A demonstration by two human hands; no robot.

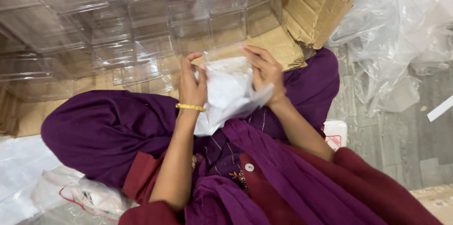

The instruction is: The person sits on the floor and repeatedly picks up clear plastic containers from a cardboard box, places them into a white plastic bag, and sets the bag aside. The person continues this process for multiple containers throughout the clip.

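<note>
My left hand (191, 81), with a gold bangle on its wrist, and my right hand (265, 71) both grip a clear plastic box (225, 55) that is partly wrapped in a white plastic bag (226, 95). The box is held just above my lap, which is covered in purple cloth (108, 130). My fingers curl over the left and right sides of the box. The lower part of the box is hidden inside the bag.
Several stacked clear plastic boxes (118, 22) fill an open cardboard carton (321, 3) in front of me. Crumpled clear plastic sheeting (401, 31) lies on the grey floor at right. A white bag with red marks (89, 196) lies at lower left.
</note>
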